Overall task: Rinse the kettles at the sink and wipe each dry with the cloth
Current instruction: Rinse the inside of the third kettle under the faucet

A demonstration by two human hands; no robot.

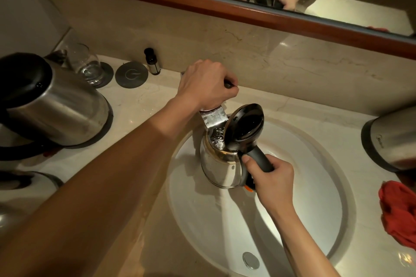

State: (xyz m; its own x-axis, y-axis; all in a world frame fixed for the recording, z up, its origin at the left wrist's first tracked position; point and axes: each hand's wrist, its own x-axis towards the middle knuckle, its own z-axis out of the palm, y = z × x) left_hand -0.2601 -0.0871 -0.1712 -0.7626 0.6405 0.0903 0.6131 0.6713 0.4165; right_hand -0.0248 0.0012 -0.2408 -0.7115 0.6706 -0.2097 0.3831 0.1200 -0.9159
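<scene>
Bare basin point(281, 220) front; kettles point(56, 105) and glass point(86, 65) crowding left counter.

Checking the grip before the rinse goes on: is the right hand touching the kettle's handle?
Touching. The head view shows the right hand with fingers curled round the dark handle of the kettle held over the sink.

Steel kettle point(219, 165) upright in white sink point(315, 198), lid open under faucet spout point(212, 118), right hand point(270, 181) gripping its handle, left hand point(206, 84) on faucet lever, second kettle point(56, 105) on left counter, red cloth point(398, 211) at right.
</scene>
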